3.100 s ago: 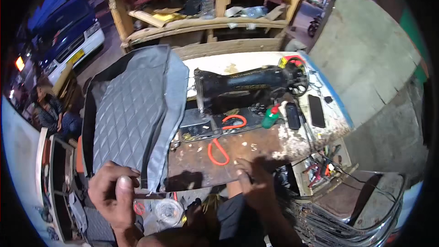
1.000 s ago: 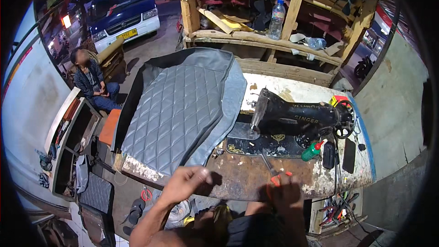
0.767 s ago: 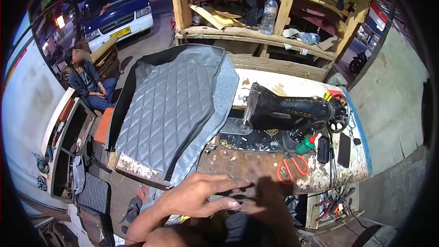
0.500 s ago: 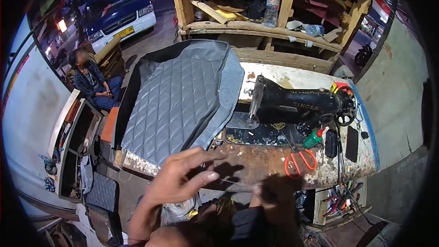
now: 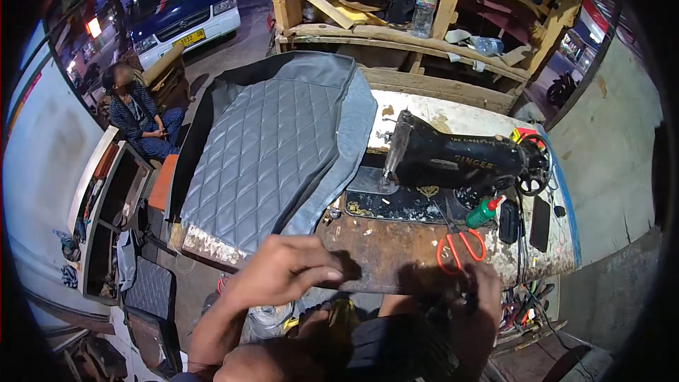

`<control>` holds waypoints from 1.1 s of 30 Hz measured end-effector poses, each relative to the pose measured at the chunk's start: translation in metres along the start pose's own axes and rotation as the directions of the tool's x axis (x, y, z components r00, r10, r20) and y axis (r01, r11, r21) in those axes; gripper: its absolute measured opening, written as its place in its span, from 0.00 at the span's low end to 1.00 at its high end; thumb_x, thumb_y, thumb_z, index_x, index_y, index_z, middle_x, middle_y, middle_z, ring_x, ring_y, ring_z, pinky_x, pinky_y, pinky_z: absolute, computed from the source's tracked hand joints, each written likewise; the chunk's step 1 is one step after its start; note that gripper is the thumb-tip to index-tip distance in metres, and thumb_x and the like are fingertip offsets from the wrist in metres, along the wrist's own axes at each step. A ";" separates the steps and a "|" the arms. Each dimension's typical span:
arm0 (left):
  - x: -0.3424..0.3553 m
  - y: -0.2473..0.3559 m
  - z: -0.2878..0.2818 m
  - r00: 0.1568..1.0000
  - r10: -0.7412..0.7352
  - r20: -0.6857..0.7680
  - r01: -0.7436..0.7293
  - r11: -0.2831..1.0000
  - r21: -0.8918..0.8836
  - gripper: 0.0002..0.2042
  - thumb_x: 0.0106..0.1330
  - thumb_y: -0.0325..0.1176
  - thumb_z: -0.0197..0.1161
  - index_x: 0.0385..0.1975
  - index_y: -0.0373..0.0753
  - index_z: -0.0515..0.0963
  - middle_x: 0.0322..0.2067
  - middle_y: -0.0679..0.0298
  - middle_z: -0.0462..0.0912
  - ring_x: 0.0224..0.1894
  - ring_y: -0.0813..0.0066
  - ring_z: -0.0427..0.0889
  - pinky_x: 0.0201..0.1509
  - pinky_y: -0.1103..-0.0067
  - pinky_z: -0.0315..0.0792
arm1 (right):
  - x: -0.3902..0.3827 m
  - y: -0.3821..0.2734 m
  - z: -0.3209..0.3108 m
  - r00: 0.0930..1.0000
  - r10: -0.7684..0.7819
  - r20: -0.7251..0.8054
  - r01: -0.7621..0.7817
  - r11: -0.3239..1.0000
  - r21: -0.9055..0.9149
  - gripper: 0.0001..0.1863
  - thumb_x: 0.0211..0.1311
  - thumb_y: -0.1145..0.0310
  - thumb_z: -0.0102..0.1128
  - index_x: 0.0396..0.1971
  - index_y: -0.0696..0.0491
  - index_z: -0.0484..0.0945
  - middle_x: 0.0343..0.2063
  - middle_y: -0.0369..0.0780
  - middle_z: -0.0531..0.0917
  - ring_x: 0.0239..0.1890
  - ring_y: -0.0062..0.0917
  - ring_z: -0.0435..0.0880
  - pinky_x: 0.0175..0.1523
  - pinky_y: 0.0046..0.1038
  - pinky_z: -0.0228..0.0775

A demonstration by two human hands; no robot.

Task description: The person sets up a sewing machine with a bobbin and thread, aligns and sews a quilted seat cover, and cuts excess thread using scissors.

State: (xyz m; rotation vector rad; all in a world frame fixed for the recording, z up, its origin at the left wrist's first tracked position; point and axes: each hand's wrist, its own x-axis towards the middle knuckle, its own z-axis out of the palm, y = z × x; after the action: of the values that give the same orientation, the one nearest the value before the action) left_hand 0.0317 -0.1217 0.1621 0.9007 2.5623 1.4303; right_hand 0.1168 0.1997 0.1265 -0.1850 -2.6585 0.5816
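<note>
Grey quilted cover point(image 5: 265, 159), laid on worktable point(image 5: 385, 251) beyond left hand point(image 5: 283, 269); presumably soft, floppy, best lifted by its raised edges. Left hand half-curled, nothing visibly held. Orange-handled scissors point(image 5: 453, 249), placed beside right hand point(image 5: 483, 297); presumably rigid, best taken by the loops. Right-hand grip shadowed; cannot be told.

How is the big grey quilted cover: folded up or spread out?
Spread out: the grey quilted cover shows its broad diamond-stitched face across the table.
</note>
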 end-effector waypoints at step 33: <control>0.012 -0.059 0.064 0.914 -0.403 -0.049 0.220 0.594 -0.773 0.14 0.72 0.27 0.64 0.52 0.27 0.80 0.42 0.57 0.85 0.43 0.70 0.87 0.51 0.76 0.83 | 0.026 -0.089 0.083 0.948 -0.020 0.316 -0.221 0.674 0.705 0.09 0.67 0.66 0.66 0.38 0.57 0.85 0.27 0.41 0.86 0.30 0.22 0.84 0.38 0.27 0.74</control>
State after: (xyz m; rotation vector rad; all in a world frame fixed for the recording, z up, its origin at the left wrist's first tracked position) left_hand 0.0161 -0.0898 0.0817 0.1353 1.7348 2.2615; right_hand 0.0549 0.0937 0.1055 0.0023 -2.4401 1.7931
